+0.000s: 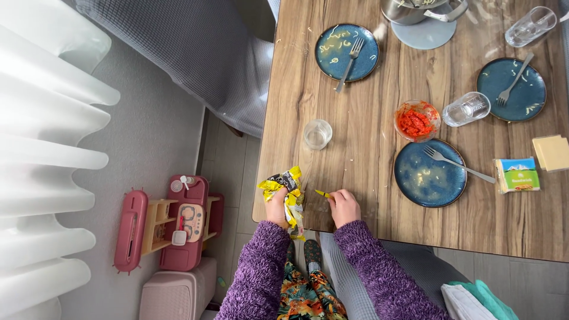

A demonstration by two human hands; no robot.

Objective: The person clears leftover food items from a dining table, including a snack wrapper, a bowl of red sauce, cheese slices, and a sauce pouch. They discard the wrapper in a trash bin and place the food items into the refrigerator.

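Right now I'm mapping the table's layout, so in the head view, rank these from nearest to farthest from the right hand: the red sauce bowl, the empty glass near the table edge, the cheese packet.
From the right hand:
1. Empty glass, just above it, slightly left.
2. Red sauce bowl, up and to the right.
3. Cheese packet, far right.

free: bare table (355,172) ahead | blocked: glass (317,134), blue plate (430,173)

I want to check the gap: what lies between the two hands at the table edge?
In the head view, only bare wooden table lies between the left hand, holding a crumpled yellow wrapper, and the right hand, pinching a small yellow scrap.
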